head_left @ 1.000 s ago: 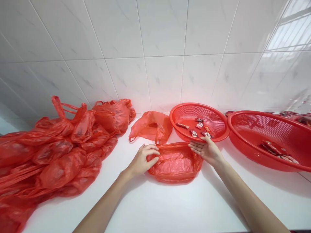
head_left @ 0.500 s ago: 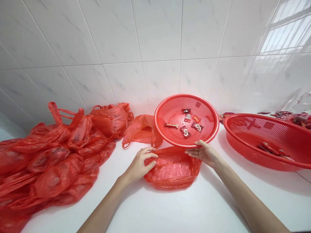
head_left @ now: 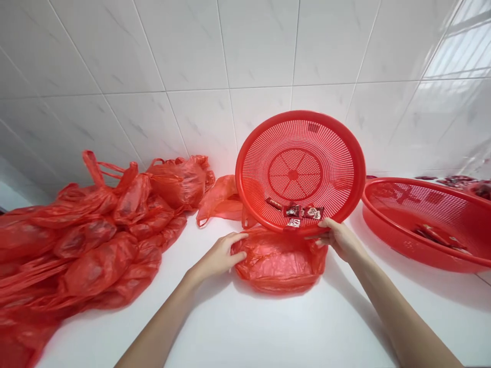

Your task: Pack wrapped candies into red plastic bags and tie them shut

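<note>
My right hand point(head_left: 341, 239) grips the near rim of a round red plastic colander point(head_left: 295, 171), thumb over the edge and fingers beneath. The colander is tipped steeply toward me. Several small wrapped candies point(head_left: 295, 212) have gathered low on its near side, right by the rim. Just below lies a red plastic bag point(head_left: 280, 266), its mouth spread open on the white surface. My left hand point(head_left: 220, 253) holds the left side of that mouth between thumb and fingers; some fingertips are hidden by the plastic.
Filled red plastic bags point(head_left: 95, 245) are heaped at the left. A flat red bag point(head_left: 220, 199) lies behind the colander's left side. At the right stands another red basket point(head_left: 402, 230) with several wrapped sticks inside. White wall tiles point(head_left: 192, 61) close off the back.
The colander has tilted up toward me and its far side has risen. Its candies have slid down to the near rim. My left hand stays at the bag's mouth.
</note>
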Motion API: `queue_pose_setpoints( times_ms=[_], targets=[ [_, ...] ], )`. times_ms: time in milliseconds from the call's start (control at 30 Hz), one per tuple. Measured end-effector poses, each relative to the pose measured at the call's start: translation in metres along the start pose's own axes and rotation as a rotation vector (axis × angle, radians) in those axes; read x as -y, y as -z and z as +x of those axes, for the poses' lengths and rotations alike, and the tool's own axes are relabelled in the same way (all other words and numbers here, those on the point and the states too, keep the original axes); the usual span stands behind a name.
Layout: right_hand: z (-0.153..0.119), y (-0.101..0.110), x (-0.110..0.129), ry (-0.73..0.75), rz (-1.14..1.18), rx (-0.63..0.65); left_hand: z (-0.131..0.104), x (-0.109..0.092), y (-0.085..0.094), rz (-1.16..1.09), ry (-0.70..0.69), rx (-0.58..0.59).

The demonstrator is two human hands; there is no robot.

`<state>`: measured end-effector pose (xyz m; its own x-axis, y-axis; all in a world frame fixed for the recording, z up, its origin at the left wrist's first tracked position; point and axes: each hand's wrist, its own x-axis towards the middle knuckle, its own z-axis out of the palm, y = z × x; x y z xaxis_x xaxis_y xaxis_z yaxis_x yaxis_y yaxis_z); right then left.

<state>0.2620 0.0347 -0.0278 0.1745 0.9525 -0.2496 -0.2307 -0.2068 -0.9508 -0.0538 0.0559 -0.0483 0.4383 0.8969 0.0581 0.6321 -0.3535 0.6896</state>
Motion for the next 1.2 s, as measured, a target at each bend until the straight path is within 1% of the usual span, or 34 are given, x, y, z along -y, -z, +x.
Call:
queue_pose_setpoints(
  times_ms=[100,200,333,433,533,667,833,900,1067,1200],
  targets=[
    [0.0,-0.002,-0.004,0.03,0.004,-0.041,0.002,-0.004,-0.007,-0.152,0.038,0.016],
    [0.001,-0.003,-0.007,0.07,0.014,-0.067,0.004,-0.007,-0.009,-0.29,0.054,0.037],
    [0.002,-0.004,-0.009,0.118,0.018,-0.095,0.005,-0.011,-0.008,-0.393,0.068,0.056],
    [0.0,-0.007,-0.011,0.19,0.007,-0.102,0.007,-0.012,-0.008,-0.455,0.086,0.09],
    [-0.004,-0.011,-0.012,0.252,0.0,-0.114,0.008,-0.012,-0.008,-0.525,0.115,0.096],
    [-0.008,-0.015,-0.011,0.285,-0.001,-0.135,0.008,-0.012,-0.009,-0.536,0.128,0.066],
    [-0.011,-0.016,-0.01,0.329,-0.013,-0.123,0.008,-0.008,-0.01,-0.605,0.125,0.093],
    [-0.012,-0.016,-0.01,0.343,-0.005,-0.128,0.009,-0.005,-0.011,-0.641,0.137,0.082],
    [-0.012,-0.016,-0.009,0.338,0.004,-0.164,0.011,0.001,-0.013,-0.648,0.22,0.034],
    [-0.011,-0.014,-0.01,0.344,0.035,-0.17,0.009,-0.001,-0.012,-0.651,0.211,0.049]
  ],
)
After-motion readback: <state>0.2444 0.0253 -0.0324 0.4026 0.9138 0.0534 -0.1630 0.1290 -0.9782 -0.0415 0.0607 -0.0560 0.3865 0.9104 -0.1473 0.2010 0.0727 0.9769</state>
